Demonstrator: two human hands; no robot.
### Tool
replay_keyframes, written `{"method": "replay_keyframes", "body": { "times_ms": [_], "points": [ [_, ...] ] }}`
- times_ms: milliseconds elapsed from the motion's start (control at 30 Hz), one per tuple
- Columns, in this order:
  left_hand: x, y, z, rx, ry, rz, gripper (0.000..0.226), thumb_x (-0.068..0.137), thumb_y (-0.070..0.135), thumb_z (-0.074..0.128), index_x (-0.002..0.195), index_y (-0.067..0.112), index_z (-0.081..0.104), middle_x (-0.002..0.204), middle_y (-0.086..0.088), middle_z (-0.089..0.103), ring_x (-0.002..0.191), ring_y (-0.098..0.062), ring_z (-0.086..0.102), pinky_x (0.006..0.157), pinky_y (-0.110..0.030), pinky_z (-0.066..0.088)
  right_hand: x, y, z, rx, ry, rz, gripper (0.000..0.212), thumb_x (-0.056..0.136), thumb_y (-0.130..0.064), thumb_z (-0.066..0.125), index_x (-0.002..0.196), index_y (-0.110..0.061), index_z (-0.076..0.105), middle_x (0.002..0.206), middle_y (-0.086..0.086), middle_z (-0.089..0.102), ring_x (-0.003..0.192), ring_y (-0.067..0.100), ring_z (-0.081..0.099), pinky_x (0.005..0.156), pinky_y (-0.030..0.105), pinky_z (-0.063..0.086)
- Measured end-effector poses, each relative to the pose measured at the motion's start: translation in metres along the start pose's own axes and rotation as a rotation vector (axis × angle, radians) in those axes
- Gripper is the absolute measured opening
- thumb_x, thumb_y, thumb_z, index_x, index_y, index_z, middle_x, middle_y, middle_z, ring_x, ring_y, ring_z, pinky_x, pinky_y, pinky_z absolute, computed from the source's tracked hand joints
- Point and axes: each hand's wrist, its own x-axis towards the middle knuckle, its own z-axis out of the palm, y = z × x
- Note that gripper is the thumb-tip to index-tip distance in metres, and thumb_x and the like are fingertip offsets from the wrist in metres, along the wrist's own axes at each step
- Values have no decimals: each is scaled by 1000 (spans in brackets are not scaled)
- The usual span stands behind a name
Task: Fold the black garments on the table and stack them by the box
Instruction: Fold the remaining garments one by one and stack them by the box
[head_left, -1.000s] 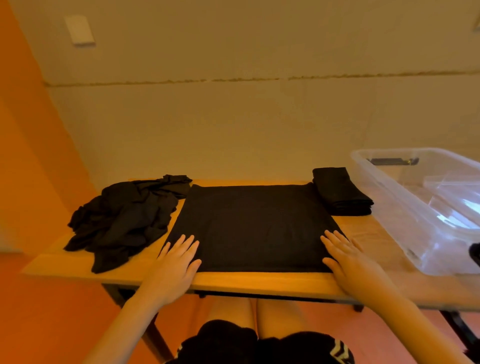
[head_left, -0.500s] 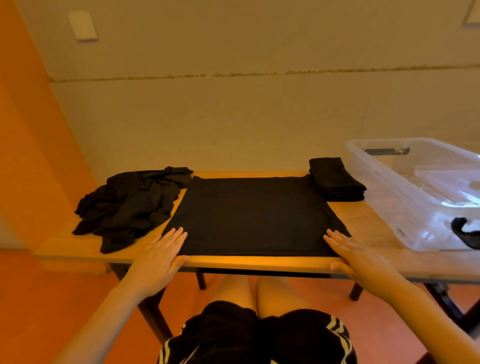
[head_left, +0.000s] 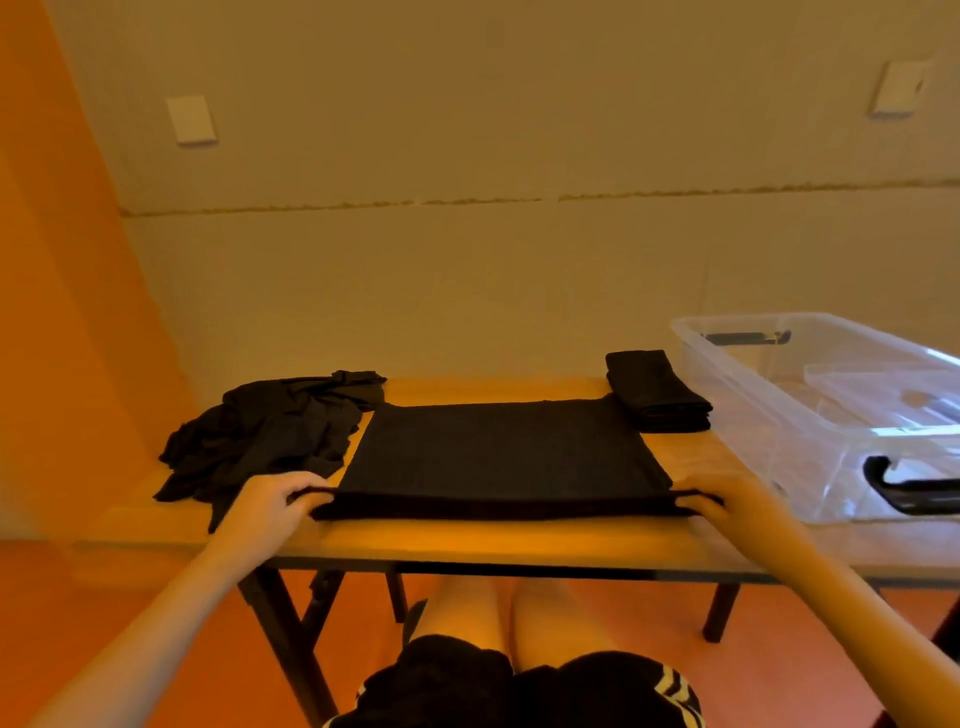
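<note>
both hands, flat a moment ago, now curl: left hand (head_left: 270, 501) and right hand (head_left: 727, 501) pinch the shirt (head_left: 498, 452) hem; next fold starts

A black garment (head_left: 501, 449) lies spread flat in the middle of the table, its near edge lifted, apparently into a low fold. Left of it sits a crumpled black heap (head_left: 265, 434). At its far right corner rests a folded black stack (head_left: 655, 391), just beside the clear plastic box (head_left: 810, 395).
</note>
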Motion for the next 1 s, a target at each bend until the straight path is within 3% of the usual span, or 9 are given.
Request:
{"method": "replay_keyframes", "body": {
  "times_ms": [67,133,233,333,467,633,767,867,1000],
  "points": [
    [27,13,-20,-50,71,18,18,88,3,59,90,18,69,89,1,63,73,-8,58,68,-17,45,34,-11,-20,124,77,36,22,87,-8,60,89,-30,63,84,-11,62,81,2,56,87,29,45],
    [58,34,-41,-91,129,7,16,92,6,55,99,9,68,93,-7,62,90,-24,60,78,-29,44,70,-29,-46,160,134,61,13,88,-14,60,88,-26,65,85,-2,63,82,11,58,83,29,46],
    [110,54,-73,-220,246,-87,21,94,10,53,108,0,65,102,-18,63,103,-39,56,75,-32,41,117,-60,-90,212,208,-1,6,87,-12,62,86,-12,68,80,6,64,75,17,58,72,27,44],
    [154,67,-107,-332,349,-84,18,91,14,59,101,1,66,93,-13,62,94,-33,59,73,-29,41,154,-79,-129,322,266,11,6,86,-12,63,85,-6,66,77,4,62,74,17,56,68,25,43],
    [187,83,-130,-376,405,-37,15,93,13,55,98,4,65,88,-11,61,81,-25,58,65,-21,43,192,-86,-162,417,302,17,11,92,-7,54,90,-4,64,81,7,60,87,26,56,80,39,49],
    [206,93,-136,-354,484,-38,25,96,15,50,105,0,67,89,-13,64,86,-25,58,84,-39,46,211,-95,-173,332,326,28,14,94,-8,49,90,-4,62,89,15,60,88,31,55,86,46,48],
    [208,96,-141,-278,511,-17,25,98,12,46,104,0,68,86,-12,61,80,-26,54,76,-37,42,211,-98,-181,383,364,28,9,90,-7,57,93,-3,64,86,13,61,81,27,58,84,42,51],
    [205,97,-147,-314,554,-2,24,96,14,50,105,-1,67,91,-16,63,84,-26,57,84,-42,48,208,-97,-182,453,390,37,15,88,-6,61,99,3,65,88,14,61,69,18,57,81,36,50],
    [199,98,-153,-359,578,0,24,94,17,53,105,1,67,95,-13,64,87,-29,60,89,-44,49,203,-95,-181,545,394,39,19,86,-3,62,103,4,64,79,9,62,69,17,59,77,34,53]
  ]
}}
